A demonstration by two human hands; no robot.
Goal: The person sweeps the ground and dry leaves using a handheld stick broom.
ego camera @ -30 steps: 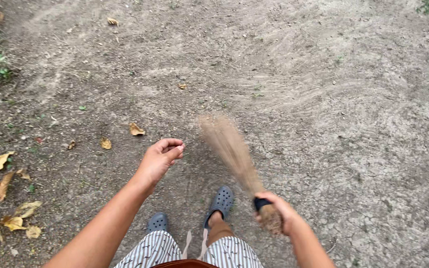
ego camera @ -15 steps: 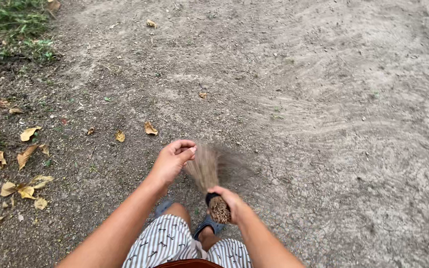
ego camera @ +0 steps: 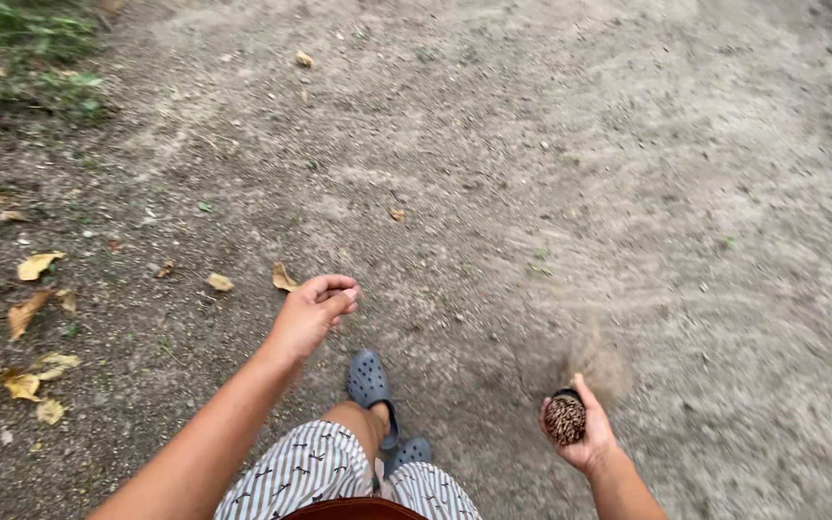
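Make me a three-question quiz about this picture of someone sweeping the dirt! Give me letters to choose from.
1. Where do most dry leaves lie?
A. on the left
B. on the right
C. on the shoes

2. What colour are the shoes?
A. red
B. grey-blue
C. white

3. What is the left hand doing?
A. gripping the broom
B. holding a leaf
C. loosely curled, empty

Answers: 1 A, yellow leaves cluster along the left edge. 2 B, both clogs are grey-blue. 3 C, only the right hand grips the broom.
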